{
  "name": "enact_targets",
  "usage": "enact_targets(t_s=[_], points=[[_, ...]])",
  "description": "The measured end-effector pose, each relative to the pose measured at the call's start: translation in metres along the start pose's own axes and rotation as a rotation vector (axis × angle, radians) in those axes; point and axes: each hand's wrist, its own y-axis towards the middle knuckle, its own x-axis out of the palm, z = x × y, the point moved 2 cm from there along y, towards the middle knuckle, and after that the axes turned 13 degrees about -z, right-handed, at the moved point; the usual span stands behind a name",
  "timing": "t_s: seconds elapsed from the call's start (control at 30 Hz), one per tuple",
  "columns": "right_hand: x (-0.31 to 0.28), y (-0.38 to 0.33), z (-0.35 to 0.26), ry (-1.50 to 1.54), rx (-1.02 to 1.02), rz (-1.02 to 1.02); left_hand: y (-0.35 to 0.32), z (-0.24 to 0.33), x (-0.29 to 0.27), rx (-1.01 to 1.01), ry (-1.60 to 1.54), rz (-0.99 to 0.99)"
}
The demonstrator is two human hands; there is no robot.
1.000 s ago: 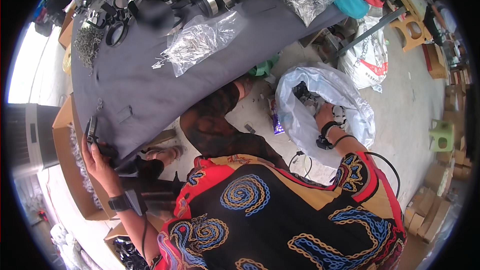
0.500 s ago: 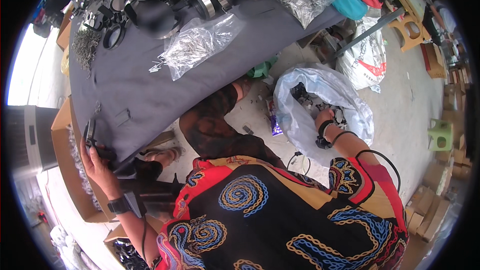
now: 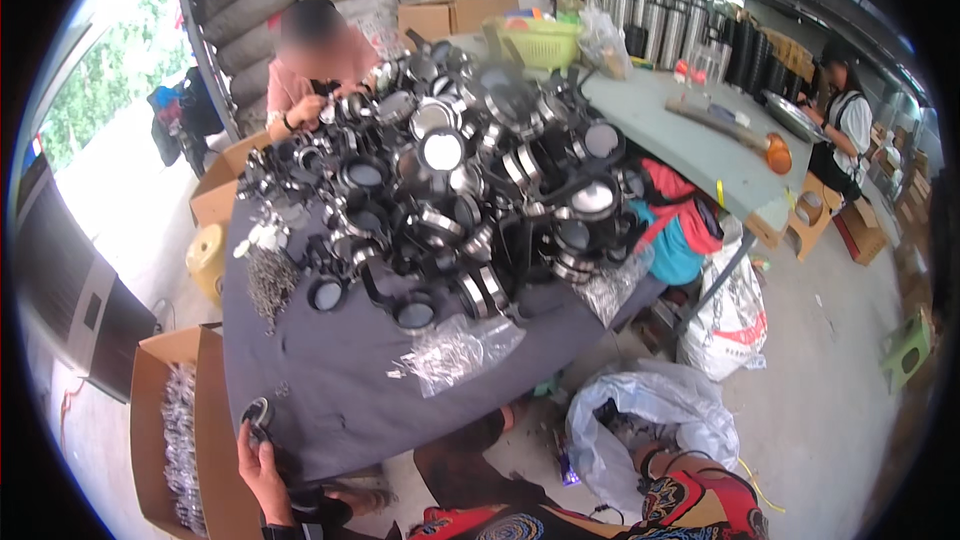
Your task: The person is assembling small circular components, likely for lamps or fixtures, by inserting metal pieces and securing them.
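At the near left corner of the cloth-covered table [image 3: 330,370], my left hand [image 3: 262,475] grips a black round part [image 3: 258,414] by its edge, with the thumb and fingers about it. My right arm [image 3: 690,462] reaches into the open white plastic bag [image 3: 712,425] on the floor at the right. The bag and arm hide my right hand's fingers. A large heap of black ring-shaped parts with metal bands [image 3: 440,225] covers the far part of the table. A clear bag of small metal pins [image 3: 450,355] lies nearer, with some spilling out.
A pile of small metal pieces [image 3: 270,285] lies at the table's left. An open cardboard box [image 3: 215,420] stands beside it on the floor. Across the heap a co-worker [image 3: 320,60] handles parts. A second table [image 3: 690,140] holds metal cylinders and a green basket [image 3: 540,43].
The view has tipped up, bringing the whole heap and other people into sight. My left hand still holds the black part; my right hand has gone deeper into the bag, out of sight.
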Motion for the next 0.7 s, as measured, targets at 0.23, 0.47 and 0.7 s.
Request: enact_targets(t_s=[0.23,0.47,0.7], points=[[-0.058,0.05,0.002,0.214,-0.011,0.068,0.01,-0.011,0.007,0.065,-0.188,-0.025],[-0.075,0.045,-0.009,0.368,-0.131,0.064,0.015,-0.011,0.008,0.073,-0.212,-0.02],[-0.072,0.028,0.01,0.472,-0.25,0.027,0.014,-0.008,0.005,0.065,-0.204,-0.039]])
